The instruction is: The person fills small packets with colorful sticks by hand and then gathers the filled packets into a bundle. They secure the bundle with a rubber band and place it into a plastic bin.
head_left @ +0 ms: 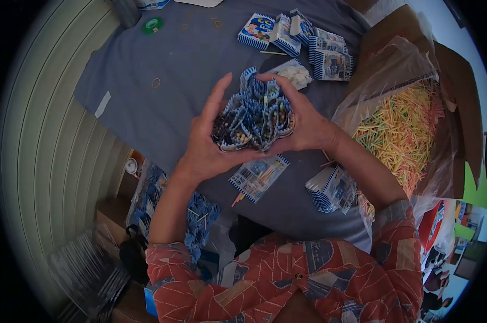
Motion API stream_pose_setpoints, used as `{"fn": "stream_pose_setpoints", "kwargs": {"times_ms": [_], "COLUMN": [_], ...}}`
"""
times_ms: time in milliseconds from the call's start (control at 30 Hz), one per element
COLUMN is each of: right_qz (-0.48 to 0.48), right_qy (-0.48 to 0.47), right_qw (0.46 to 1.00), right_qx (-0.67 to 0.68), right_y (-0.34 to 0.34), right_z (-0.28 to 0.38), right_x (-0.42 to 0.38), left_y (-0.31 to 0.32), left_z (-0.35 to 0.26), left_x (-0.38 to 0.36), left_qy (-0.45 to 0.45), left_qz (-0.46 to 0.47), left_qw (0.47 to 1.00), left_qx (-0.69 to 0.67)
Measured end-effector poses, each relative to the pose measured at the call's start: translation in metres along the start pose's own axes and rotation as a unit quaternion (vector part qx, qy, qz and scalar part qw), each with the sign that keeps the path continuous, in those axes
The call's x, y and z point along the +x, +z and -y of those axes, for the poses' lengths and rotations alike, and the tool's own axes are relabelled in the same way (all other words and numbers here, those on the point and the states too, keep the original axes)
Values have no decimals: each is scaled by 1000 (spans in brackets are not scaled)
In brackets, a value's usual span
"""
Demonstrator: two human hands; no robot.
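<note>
Partly hidden packets [254, 116], left hand [200, 148], right hand [310, 128] cupping them

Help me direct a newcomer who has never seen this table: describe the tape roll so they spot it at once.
Start at the grey cloth covering the table and look to its far left part. Near the cloth's edge, beside the dark cylinder, lies the tape roll. It is bright green and thick-rimmed, unlike the thin tan rings nearby.
</note>
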State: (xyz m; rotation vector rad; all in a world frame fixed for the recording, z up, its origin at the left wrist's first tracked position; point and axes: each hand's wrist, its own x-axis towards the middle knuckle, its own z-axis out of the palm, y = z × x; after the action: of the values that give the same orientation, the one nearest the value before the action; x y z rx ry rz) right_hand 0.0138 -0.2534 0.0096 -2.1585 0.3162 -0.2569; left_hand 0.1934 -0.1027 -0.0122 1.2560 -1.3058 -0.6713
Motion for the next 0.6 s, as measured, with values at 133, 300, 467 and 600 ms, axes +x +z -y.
{"fn": "stream_pose_setpoints", "kwargs": {"times_ms": [133,300,467,600], "right_qz": [-101,-152,-103,-94], "right_qy": [-80,-89,-37,-50], "right_qw": [967,974,981,984], "right_qx": [222,142,162,142], "right_y": [12,29,36,33], "right_z": [29,-7,-28,-29], "right_x": [2,12,7,7], "left_y": [-12,-25,-30,-25], "left_z": [-22,12,29,26], "left_x": [15,18,-15,-7], "left_qy": [162,76,37,8], "left_qz": [-12,-26,19,29], "left_qw": [981,992,999,1000], "left_qx": [-106,-92,-3,-2]}}
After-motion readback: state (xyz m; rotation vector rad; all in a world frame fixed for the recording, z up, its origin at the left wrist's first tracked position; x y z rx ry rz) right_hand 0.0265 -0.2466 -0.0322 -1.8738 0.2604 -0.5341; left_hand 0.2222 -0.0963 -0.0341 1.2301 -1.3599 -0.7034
